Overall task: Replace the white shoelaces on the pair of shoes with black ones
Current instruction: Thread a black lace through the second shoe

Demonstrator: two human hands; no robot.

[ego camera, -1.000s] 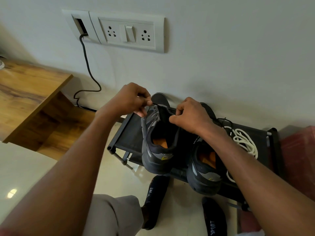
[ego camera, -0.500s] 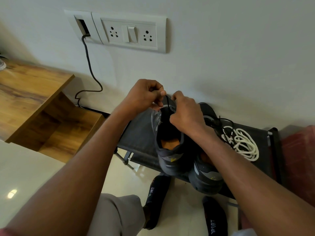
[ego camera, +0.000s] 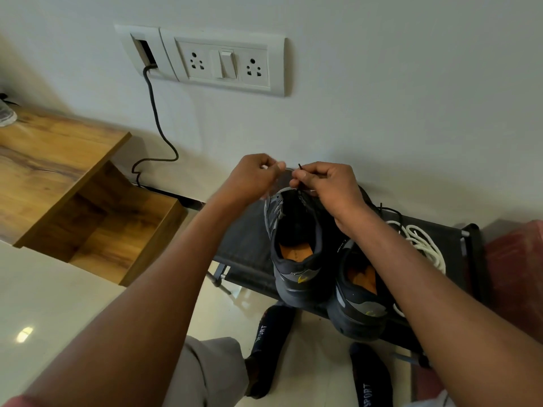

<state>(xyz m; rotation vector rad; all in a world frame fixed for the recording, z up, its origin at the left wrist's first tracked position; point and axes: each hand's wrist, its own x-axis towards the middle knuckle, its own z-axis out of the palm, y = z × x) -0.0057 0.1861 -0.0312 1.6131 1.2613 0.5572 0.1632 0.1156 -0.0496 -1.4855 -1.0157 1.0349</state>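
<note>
Where shoes (ego camera: 296, 254) sit, dark rack (ego camera: 244, 242), white wall (ego camera: 382, 98); glossy floor (ego camera: 44, 304)

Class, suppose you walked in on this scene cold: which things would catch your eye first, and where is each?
First, the two hands meeting mid-frame: the right hand pinches a black lace above the left shoe, with the left hand raised beside it. Next, the white laces heaped on the dark rack, right of the shoes. Then the white socket panel on the wall above.
</note>
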